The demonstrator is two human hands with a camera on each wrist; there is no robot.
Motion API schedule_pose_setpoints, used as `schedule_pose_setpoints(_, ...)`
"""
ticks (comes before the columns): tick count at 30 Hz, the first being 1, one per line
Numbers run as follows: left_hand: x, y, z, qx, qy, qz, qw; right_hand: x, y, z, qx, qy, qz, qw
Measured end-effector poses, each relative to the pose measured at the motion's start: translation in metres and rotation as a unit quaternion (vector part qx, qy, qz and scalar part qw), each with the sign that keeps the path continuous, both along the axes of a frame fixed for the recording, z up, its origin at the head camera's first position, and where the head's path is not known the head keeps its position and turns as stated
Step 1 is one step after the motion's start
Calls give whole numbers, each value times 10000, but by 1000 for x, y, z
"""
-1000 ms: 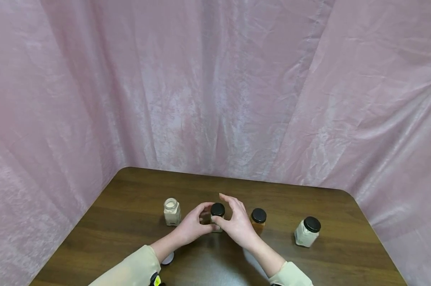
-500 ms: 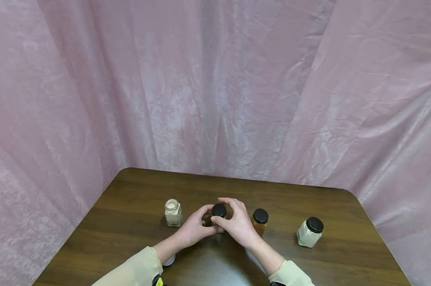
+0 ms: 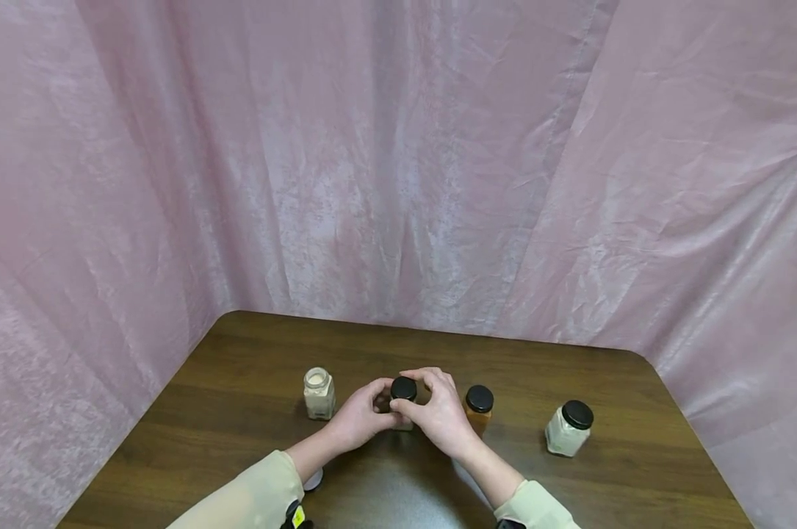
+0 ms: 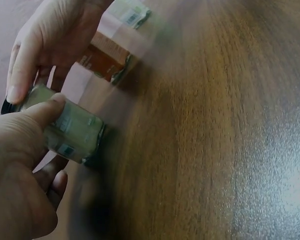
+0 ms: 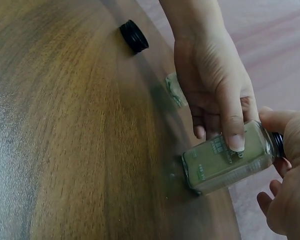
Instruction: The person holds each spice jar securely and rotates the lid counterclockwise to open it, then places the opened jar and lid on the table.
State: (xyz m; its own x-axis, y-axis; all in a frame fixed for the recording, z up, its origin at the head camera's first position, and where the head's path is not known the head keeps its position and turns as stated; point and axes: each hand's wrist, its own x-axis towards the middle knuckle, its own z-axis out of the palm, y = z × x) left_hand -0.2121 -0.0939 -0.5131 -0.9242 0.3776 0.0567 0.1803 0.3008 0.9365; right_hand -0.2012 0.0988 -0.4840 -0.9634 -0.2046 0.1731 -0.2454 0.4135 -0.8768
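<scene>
A clear glass jar of pale greenish powder [image 5: 225,157] stands upright at the middle of the table, with a black screw lid [image 3: 403,388] on top. My left hand [image 3: 357,422] holds the jar's body, thumb on the near side and fingers behind. From the right, my right hand [image 3: 443,417] grips the lid between thumb and fingers. Left of these stands an uncapped jar of whitish powder [image 3: 319,399]. Just beyond my right hand is a jar of orange-brown powder [image 3: 478,420] with a black lid. The right hand partly covers that jar.
Farther right stands another black-lidded jar of pale powder [image 3: 567,430]. A loose black lid [image 5: 134,36] lies near my left forearm, inner side up. The brown wooden table [image 3: 266,367] ends at pink curtains [image 3: 398,184] behind.
My right hand's fingers have come in from a spread pose and now meet the lid's rim. The left hand keeps its hold on the jar, and the other jars stay in place.
</scene>
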Motion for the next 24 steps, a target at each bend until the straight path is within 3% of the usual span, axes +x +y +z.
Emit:
schedule_pose_setpoints(17,-5,-3,-6,122,-58,-108,9999,-1,-1,2,152,129,-153,9997)
schedule_pose_setpoints(24,-5,-4,-5,-69,-52,-103,9999,-2,1,3,150,154,69,9997)
